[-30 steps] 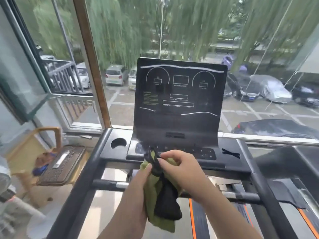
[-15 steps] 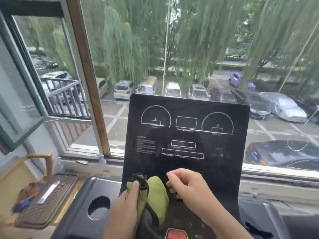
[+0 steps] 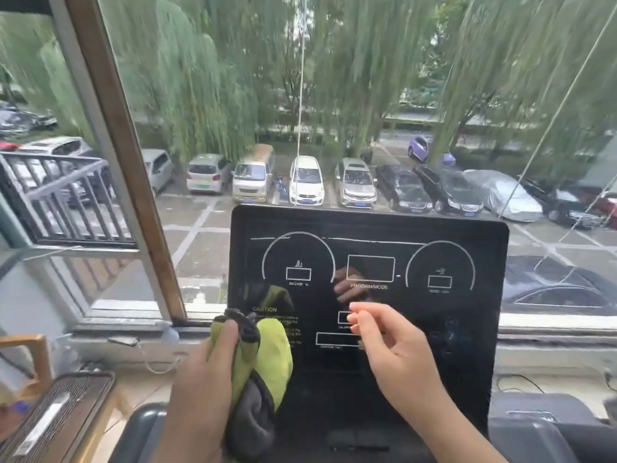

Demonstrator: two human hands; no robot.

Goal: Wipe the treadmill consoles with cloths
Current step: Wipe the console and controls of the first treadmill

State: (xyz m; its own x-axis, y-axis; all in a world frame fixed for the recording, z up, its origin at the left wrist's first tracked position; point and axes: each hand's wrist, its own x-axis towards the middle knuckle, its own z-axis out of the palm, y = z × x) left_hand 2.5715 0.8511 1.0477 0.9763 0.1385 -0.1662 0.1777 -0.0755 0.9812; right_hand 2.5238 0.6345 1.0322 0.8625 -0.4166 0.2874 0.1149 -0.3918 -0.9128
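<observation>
Left hand (image 3: 203, 372) grips bunched green-grey cloth (image 3: 272, 349) at console (image 3: 434, 329) lower-left corner. Right hand (image 3: 397, 355) empty, fingers loosely curled, near its centre. Advice: flatten cloth, wipe overlapping passes edge to edge, light pressure on glossy face

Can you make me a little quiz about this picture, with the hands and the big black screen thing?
1. True or false: the right hand holds the cloth.
2. Which word is printed on the console? A CAUTION, B PIZZA, C HELLO.
3. Fill the gap: outside the window stand rows of parked ____.
Key: 1 false, the left hand grips it; 2 A; 3 cars.
</observation>
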